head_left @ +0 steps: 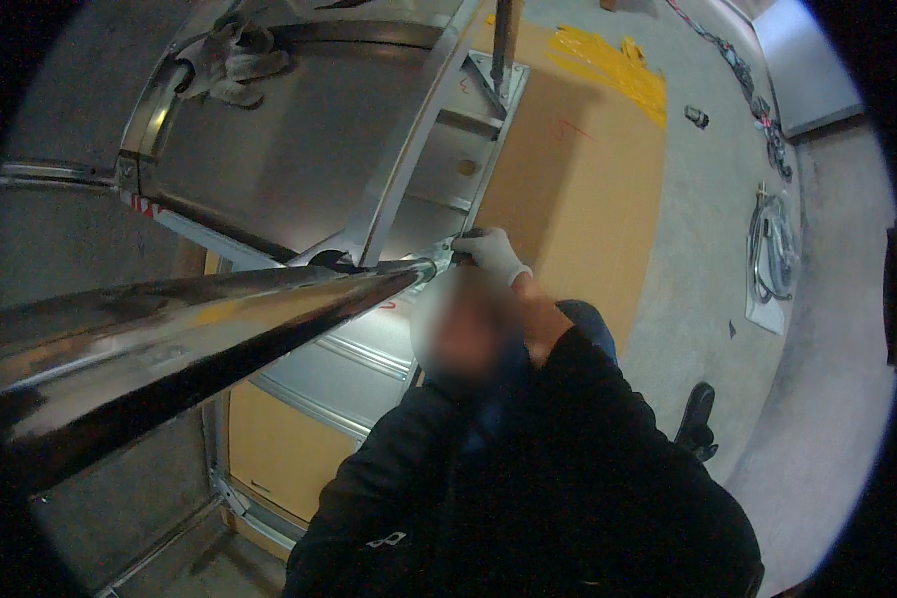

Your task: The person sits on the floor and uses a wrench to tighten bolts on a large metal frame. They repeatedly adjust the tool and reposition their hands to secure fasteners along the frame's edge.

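My right hand (pixel 493 251), in a pale work glove with the wrist bare, is at the side rail of a metal frame (pixel 489 169). Its fingers are bent in around something small at the rail that I cannot make out. A blurred patch covers my left hand (pixel 447 324), lower and to the left; its fingers do not show. Close by ends a long shiny metal pole (pixel 219 324), which runs in from the left edge. An angled metal bar (pixel 409 149) rises from near the pole's end. Both forearms wear black sleeves.
Grey work gloves (pixel 234 65) lie on a large metal panel (pixel 269 130) at the far left. Cardboard (pixel 578 199) with yellow tape (pixel 613 70) covers the floor on the right. Beyond it are a bagged coil of hose (pixel 770 249), a dark cable (pixel 738 70) and a black shoe (pixel 700 419).
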Available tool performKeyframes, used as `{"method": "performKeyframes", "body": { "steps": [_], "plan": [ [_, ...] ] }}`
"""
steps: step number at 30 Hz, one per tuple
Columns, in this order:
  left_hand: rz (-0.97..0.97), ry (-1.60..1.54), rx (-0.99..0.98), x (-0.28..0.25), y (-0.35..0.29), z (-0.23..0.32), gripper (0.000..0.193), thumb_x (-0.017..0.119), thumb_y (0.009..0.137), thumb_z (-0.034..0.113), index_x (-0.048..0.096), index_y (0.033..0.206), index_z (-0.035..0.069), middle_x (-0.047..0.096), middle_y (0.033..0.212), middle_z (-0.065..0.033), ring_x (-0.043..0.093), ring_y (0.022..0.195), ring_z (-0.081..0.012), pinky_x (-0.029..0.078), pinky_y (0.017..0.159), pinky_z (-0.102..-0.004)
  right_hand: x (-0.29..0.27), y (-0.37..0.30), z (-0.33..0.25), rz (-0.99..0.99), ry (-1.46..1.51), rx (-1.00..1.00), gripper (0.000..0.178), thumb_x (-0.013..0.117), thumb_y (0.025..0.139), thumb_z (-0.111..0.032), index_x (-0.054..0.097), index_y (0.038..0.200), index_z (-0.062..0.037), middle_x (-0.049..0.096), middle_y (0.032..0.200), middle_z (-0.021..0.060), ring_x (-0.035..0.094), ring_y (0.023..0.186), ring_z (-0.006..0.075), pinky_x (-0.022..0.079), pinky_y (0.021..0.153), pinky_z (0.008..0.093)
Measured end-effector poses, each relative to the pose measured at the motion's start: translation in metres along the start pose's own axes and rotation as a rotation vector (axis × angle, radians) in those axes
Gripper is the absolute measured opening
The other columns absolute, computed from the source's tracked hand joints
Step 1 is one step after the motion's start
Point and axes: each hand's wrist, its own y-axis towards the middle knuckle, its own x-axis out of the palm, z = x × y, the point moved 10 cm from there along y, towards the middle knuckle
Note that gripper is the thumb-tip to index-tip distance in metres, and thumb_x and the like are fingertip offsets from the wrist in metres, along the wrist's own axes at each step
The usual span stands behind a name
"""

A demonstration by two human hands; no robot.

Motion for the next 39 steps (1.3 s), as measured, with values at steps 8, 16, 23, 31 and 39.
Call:
{"method": "performKeyframes", "body": {
  "steps": [8,16,23,31,39],
  "plan": [
    [-0.067,0.094,-0.031,0.017,-0.003,-0.009,0.041,0.058,0.074,0.035,0.055,0.107,0.01,0.052,0.105,-0.0102,0.049,0.101,-0.0298,0.041,0.083,-0.0425,0.009,-0.004,0.004,0.071,0.062,0.124,0.019,0.066,0.071,-0.013,0.063,0.077,0.005,0.063,0.07,0.0093,0.057,0.058,0.0136,0.044,0.052,0.0271],
    [-0.085,0.048,-0.147,0.014,0.001,-0.01,0.04,0.057,0.073,0.034,0.055,0.103,0.008,0.053,0.101,-0.0116,0.049,0.099,-0.031,0.042,0.08,-0.0429,0.01,-0.005,0.005,0.145,0.126,0.153,0.02,0.066,0.066,-0.007,0.061,0.079,0.0072,0.063,0.071,0.0113,0.058,0.06,0.0183,0.046,0.055,0.0301],
    [-0.125,-0.018,-0.106,0.012,0.003,-0.005,0.039,0.056,0.074,0.035,0.055,0.098,0.004,0.053,0.1,-0.013,0.05,0.096,-0.0322,0.043,0.078,-0.0438,0.007,-0.004,-0.003,0.197,-0.046,0.101,0.025,0.065,0.068,-0.014,0.062,0.08,0.0073,0.064,0.069,0.0143,0.062,0.061,0.0204,0.048,0.057,0.0312],
    [-0.165,0.303,-0.06,0.033,0.0,-0.024,0.034,0.054,0.079,0.034,0.057,0.093,0.003,0.056,0.091,-0.0097,0.054,0.083,-0.0256,0.046,0.068,-0.0373,0.015,-0.007,-0.007,0.292,-0.241,0.088,0.03,0.059,0.071,-0.022,0.062,0.084,0.0056,0.064,0.074,0.0188,0.063,0.071,0.0311,0.048,0.066,0.0376],
    [0.327,0.392,0.299,-0.011,-0.005,0.022,0.029,0.055,0.081,0.034,0.061,0.089,0.007,0.057,0.083,-0.0069,0.055,0.071,-0.0204,0.045,0.059,-0.0329,0.015,0.007,-0.012,0.152,-0.403,0.116,0.029,0.058,0.069,-0.019,0.062,0.09,0.0011,0.063,0.082,0.023,0.062,0.081,0.0361,0.048,0.072,0.041]
  ]
}}
